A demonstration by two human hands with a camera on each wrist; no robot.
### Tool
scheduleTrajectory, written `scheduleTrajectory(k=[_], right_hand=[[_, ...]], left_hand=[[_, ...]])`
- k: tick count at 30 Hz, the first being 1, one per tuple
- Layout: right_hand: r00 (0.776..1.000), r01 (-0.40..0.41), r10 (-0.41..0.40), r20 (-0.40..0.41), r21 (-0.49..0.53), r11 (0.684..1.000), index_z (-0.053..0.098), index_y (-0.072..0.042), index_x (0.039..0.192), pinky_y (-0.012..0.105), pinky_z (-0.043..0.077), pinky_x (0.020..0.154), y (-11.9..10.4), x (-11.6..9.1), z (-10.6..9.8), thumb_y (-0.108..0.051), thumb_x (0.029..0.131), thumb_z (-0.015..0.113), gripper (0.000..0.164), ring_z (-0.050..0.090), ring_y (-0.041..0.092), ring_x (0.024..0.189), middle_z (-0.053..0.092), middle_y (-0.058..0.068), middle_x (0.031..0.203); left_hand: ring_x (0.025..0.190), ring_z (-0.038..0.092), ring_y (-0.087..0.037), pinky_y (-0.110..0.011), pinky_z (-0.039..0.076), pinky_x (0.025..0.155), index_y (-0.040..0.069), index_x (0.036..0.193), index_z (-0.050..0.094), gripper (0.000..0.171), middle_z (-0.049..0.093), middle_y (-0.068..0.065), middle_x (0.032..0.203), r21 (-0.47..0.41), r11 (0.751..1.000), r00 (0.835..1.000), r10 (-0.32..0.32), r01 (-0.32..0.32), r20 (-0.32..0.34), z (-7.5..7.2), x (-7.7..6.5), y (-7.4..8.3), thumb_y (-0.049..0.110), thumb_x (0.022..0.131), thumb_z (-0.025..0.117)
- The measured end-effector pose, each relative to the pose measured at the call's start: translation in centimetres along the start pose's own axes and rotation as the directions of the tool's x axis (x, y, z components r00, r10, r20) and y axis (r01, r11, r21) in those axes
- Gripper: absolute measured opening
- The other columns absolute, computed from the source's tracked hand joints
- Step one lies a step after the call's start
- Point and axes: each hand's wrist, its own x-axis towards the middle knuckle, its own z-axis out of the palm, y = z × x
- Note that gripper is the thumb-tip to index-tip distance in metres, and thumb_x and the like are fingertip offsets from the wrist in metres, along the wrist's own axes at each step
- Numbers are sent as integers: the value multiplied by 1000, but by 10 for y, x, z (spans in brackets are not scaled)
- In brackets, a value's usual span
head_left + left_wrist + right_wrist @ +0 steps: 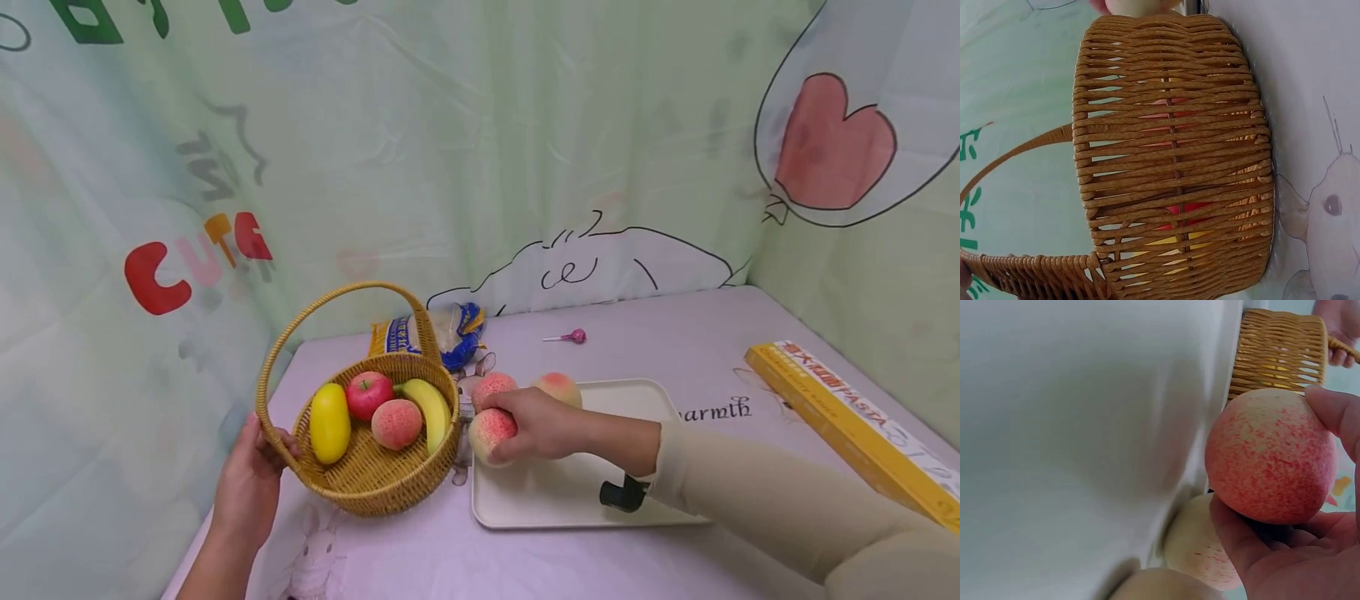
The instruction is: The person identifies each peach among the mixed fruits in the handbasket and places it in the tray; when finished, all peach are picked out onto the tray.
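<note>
My left hand (pixel 251 479) grips the handle of a wicker basket (pixel 397 500) at its left side. Inside the basket lie a yellow mango-like fruit (pixel 330 423), a red apple (pixel 369 395), a peach (pixel 396 424) and a banana (pixel 429 414). My right hand (pixel 543 423) holds another peach (pixel 1272 456) between thumb and fingers, over the left edge of a white tray (pixel 555 500). Two more peaches sit at the tray's far side, one pinkish peach (pixel 493 387) just behind my fingers and one paler peach (pixel 557 388) beyond my hand.
Behind the basket lies a blue-and-yellow bag of pasta (pixel 457 333). A purple lollipop (pixel 576 336) rests near the back of the table. Along the right side runs a long yellow pasta box (pixel 855 425). Printed curtains (pixel 450 167) hang around the table.
</note>
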Motion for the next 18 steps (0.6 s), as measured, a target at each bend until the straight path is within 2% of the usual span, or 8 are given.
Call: scheduleTrajectory(k=[7, 15, 18], right_hand=[[999, -27, 28, 27, -35, 999, 60, -5, 140, 38, 52, 95, 3, -1, 7, -27, 80, 87, 70, 62, 15, 105, 68, 3, 126], [999, -27, 29, 24, -47, 999, 61, -11, 132, 36, 52, 93, 3, 1, 10, -31, 79, 88, 62, 62, 12, 102, 68, -2, 117], [1000, -8, 9, 20, -52, 999, 61, -8, 132, 37, 52, 95, 3, 0, 9, -32, 79, 88, 64, 62, 13, 104, 68, -1, 117]], left_hand=[[82, 60, -10, -26, 41, 88, 18, 88, 64, 51, 64, 7, 82, -1, 1000, 1000, 10, -10, 9, 0, 0, 0, 47, 113, 30], [83, 60, -11, -26, 42, 87, 16, 89, 64, 51, 64, 7, 82, 2, 1000, 1000, 7, -7, 5, 0, 0, 0, 46, 113, 30], [83, 60, -12, -26, 42, 88, 16, 89, 63, 51, 64, 7, 82, 9, 1000, 1000, 6, -6, 1, 0, 0, 0, 46, 113, 30]])
